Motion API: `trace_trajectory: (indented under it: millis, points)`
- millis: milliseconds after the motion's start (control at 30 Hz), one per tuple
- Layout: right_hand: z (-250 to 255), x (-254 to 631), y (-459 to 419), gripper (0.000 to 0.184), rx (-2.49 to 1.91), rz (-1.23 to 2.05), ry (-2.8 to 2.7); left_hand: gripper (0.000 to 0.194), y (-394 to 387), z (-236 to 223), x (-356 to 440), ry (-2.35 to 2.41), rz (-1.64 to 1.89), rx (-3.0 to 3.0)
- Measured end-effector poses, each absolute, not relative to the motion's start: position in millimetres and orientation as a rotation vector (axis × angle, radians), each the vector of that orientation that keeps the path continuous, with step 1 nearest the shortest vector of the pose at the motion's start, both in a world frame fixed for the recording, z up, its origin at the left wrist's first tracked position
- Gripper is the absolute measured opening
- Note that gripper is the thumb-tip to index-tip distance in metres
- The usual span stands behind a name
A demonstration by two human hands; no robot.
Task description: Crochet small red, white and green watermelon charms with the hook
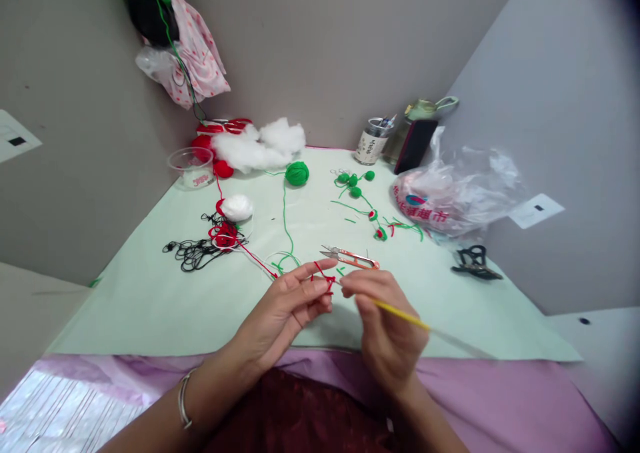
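My left hand [293, 303] pinches a small piece of red yarn [325, 280], its index finger stretched forward with the strand running over it. My right hand [383, 320] is closed on a yellow-handled crochet hook [400, 314] whose tip meets the red yarn between the two hands. The red strand [257, 260] trails left across the pale green table cover [150, 293] to a red yarn clump [225, 234]. Small orange-handled snips [353, 258] lie just beyond my fingers.
A green yarn ball [297, 173], white stuffing [260, 145], tangled black cord [193, 252], small green crocheted pieces [356, 185], a clear cup [191, 166], a jar [371, 141], a plastic bag [450, 196] and black scissors [475, 262] sit on the table. Grey walls enclose it.
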State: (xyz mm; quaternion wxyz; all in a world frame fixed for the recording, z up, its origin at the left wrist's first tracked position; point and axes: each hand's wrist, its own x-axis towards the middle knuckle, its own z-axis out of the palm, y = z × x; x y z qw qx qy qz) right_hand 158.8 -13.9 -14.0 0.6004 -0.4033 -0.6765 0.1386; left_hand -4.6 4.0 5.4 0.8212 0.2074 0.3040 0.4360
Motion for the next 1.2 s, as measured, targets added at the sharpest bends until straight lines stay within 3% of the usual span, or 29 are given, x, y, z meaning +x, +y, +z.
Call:
trace_trajectory:
  millis: [133, 633, 833, 1200]
  points:
    - [-6.0, 156.9, -9.0, 0.021, -0.887, 0.612, -1.380, 0.036, 3.0, 8.1, -3.3, 0.701, 1.030, 0.537]
    - [-10.2, 157.1, -10.6, 0.020, -0.921, 0.599, -1.355, 0.034, -0.2, 5.5, -3.5, 0.866, 1.106, 0.716]
    - [-14.7, 157.9, -9.4, 0.022, -0.805, 0.885, -1.215, 0.030, -2.6, 6.0, -1.4, 0.829, 1.113, 0.703]
    - [-11.7, 154.3, -11.1, 0.021, -0.839, 0.678, -1.431, 0.031, -2.9, 2.2, 0.4, 0.781, 1.088, 0.764]
